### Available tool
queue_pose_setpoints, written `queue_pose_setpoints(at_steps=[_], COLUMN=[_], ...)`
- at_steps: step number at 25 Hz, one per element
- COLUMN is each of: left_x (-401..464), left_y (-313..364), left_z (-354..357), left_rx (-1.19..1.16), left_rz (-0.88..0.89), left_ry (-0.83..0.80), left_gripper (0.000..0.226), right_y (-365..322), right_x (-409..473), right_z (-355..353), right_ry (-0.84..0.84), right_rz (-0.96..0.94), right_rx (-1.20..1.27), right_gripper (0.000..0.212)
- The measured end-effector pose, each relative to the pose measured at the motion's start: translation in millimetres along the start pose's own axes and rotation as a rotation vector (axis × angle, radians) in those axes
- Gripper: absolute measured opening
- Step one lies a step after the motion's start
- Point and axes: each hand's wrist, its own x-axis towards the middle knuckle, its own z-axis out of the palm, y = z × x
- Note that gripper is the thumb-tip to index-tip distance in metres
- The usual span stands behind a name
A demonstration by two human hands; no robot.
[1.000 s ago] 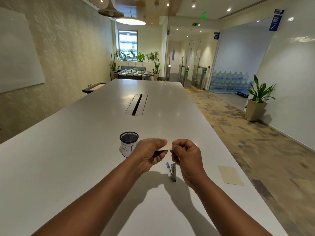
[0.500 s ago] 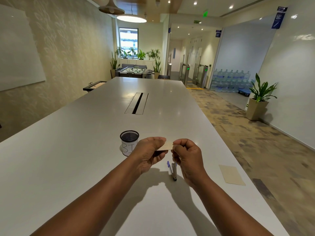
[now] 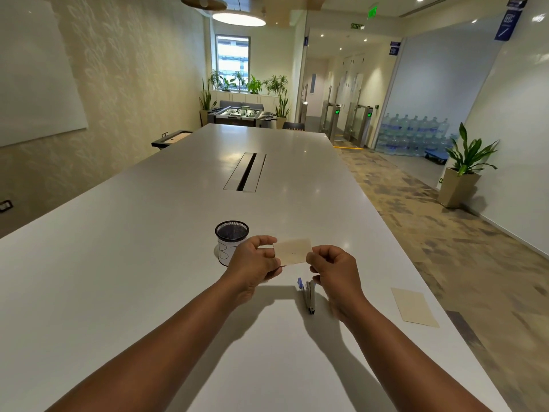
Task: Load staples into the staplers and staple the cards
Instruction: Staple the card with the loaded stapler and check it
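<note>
Pretty bright room, soft even light from the round ceiling lamp [image 3: 238, 18] and small spotlights, plus a blown-out window [image 3: 232, 56] at the far end. Glossy bench [image 3: 118, 248] throws back pale glare spots. Forearms cast soft-edged shadows under and behind each grip. Wide-angle bends walls at the edges; the lower right corner looks smeary.

Two cards [image 3: 292, 251] [image 3: 414, 306], one mesh cup [image 3: 231, 240], seemingly one stapler [image 3: 309, 295]

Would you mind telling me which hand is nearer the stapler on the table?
Right. The right hand hovers just above the stapler; the left hand is farther left.
</note>
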Motion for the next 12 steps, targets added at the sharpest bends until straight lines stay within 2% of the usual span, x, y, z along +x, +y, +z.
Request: queue_pose_setpoints(at_steps=[5,8,12], left_x=[16,28,45], left_y=[-34,-55,-73], left_z=[-13,-24,-42], left_rx=[0.262,0.654,1.094], left_rz=[0.112,0.202,0.273], left_ry=[0.060,0.106,0.013], left_gripper=[0.023,0.013,0.016], right_y=[8,10,1], right_x=[16,28,49], right_z=[4,5,23], right_ry=[-0.021,-0.041,-0.073], right_rz=[-0.128,-0.192,-0.272], right_rx=[-0.222,-0.313,-0.371], right_gripper=[0.014,0.014,0.017])
